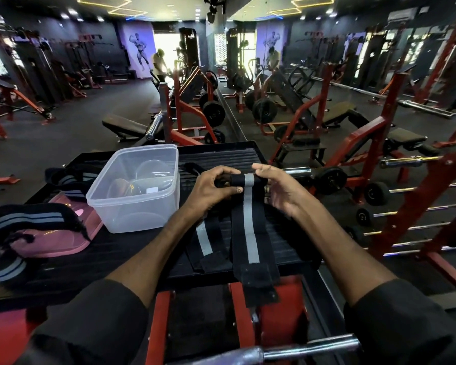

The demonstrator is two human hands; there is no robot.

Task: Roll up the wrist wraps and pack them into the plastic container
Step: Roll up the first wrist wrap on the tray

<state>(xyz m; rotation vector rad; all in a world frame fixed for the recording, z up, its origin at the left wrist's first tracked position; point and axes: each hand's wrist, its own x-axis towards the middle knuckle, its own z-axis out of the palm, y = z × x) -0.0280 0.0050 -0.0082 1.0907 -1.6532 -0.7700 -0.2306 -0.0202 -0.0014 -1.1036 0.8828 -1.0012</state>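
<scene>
A black wrist wrap with a grey stripe (pixel 250 233) lies lengthwise on the black ribbed platform (pixel 132 259); its far end is rolled into a small tube. My left hand (pixel 212 189) and my right hand (pixel 279 191) pinch that rolled end from either side. A second black-and-grey wrap (pixel 204 241) lies flat just left of it, partly under my left forearm. The clear plastic container (pixel 136 188) stands open to the left of my hands, with no wraps inside. More striped wraps (pixel 24 222) rest at the far left.
A pink lid (pixel 63 243) lies under the left wraps beside the container. The platform sits on a red frame (pixel 242 317), with a steel bar (pixel 300 350) near me. Red gym machines, benches and weight plates fill the room; a dumbbell rack (pixel 406 214) stands right.
</scene>
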